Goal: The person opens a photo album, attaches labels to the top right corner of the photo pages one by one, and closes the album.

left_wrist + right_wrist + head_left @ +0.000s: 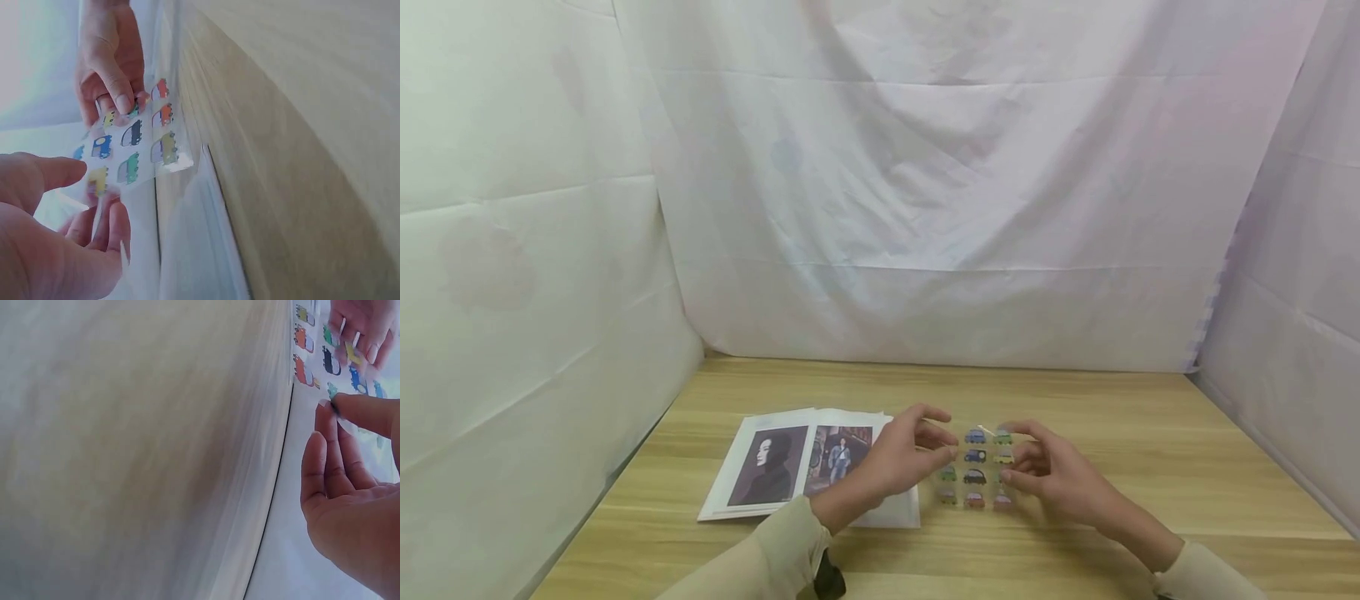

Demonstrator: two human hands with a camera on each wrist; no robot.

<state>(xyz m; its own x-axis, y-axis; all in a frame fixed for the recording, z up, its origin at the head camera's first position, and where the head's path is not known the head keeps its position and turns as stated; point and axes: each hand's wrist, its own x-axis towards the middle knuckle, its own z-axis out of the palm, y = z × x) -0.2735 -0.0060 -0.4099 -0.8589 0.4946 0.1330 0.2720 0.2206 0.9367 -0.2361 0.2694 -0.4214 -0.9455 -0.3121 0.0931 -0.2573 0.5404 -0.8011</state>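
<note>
A clear sheet of car stickers (975,477), with rows of small coloured cars, is held up between both hands above the table. My left hand (904,454) pinches its left edge, thumb in front and fingers behind. At the opposite edge, my right hand (1056,475) pinches the sheet between thumb and fingertips, seen closely in the right wrist view. The left wrist view shows the sheet (145,147) tilted, with red, green, blue and yellow cars. Partly behind my left hand and forearm lies an open photo album (737,467).
The album shows two photos, a dark portrait (767,467) and a person in denim (838,454). It lies on a wood-grain table (1112,408). White cloth (925,183) hangs behind the table and along both sides.
</note>
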